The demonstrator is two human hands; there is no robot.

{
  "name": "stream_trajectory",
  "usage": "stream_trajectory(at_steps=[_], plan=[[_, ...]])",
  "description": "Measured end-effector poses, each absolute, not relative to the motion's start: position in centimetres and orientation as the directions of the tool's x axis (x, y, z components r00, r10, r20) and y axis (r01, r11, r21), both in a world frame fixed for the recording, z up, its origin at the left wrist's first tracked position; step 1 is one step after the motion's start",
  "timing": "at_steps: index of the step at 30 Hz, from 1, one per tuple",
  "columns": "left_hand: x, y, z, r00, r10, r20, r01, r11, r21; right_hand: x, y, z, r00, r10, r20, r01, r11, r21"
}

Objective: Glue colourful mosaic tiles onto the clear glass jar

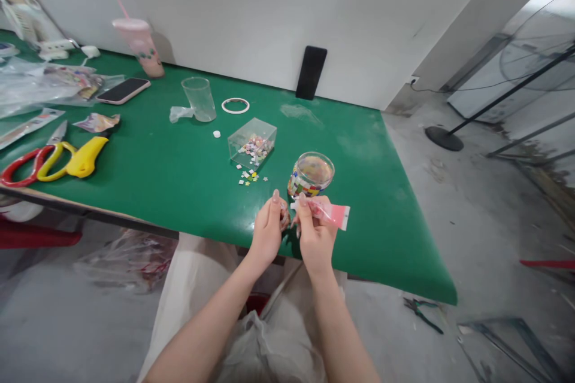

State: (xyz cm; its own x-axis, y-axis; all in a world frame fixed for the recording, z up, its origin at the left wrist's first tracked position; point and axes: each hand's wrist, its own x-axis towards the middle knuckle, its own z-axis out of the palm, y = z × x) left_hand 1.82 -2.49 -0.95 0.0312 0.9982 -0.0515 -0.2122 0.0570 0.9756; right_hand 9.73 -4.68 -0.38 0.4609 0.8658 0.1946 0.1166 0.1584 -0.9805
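My right hand (315,238) grips a small pink glue tube (329,212), its nozzle pointing left toward my left hand (268,228). The left hand's fingers are pinched together at the nozzle on something too small to make out. Both hands hover over the near edge of the green table (179,179). Just behind them stands a round glass jar (311,175) partly covered in coloured mosaic tiles. Further left, a clear plastic box (251,142) holds small tiles, with several loose tiles (249,177) scattered in front of it.
A clear cup (199,98), a white ring (235,105), a phone (123,90) and a pink tumbler (140,45) stand at the back. Red and yellow scissors (49,160) lie at the left. A black phone (311,72) leans on the wall. Pliers (422,311) lie on the floor.
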Motion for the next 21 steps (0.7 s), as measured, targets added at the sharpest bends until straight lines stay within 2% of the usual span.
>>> stream_trajectory(at_steps=[4, 8, 11, 16, 21], plan=[[1.7, -2.5, -1.2, 0.053, 0.997, -0.051, -0.189, 0.060, 0.980, 9.5, -4.5, -0.1, 0.381, 0.924, 0.026, -0.175, 0.099, -0.980], [1.7, -2.6, -1.1, 0.072, 0.995, -0.072, -0.209, 0.086, 0.974, 9.3, -4.2, -0.3, 0.341, 0.940, -0.015, -0.278, 0.085, -0.957], [1.7, -2.6, -0.9, 0.077, 0.994, -0.073, -0.208, 0.087, 0.974, 9.4, -4.2, -0.6, 0.339, 0.941, -0.012, -0.294, 0.094, -0.951], [1.7, -2.5, -1.1, 0.064, 0.996, -0.054, -0.194, 0.066, 0.979, 9.3, -4.1, -1.0, 0.366, 0.929, 0.054, -0.203, 0.136, -0.970], [1.8, -2.4, -1.2, 0.063, 0.997, -0.047, -0.189, 0.058, 0.980, 9.3, -4.0, -1.2, 0.391, 0.918, 0.071, -0.192, 0.156, -0.969]])
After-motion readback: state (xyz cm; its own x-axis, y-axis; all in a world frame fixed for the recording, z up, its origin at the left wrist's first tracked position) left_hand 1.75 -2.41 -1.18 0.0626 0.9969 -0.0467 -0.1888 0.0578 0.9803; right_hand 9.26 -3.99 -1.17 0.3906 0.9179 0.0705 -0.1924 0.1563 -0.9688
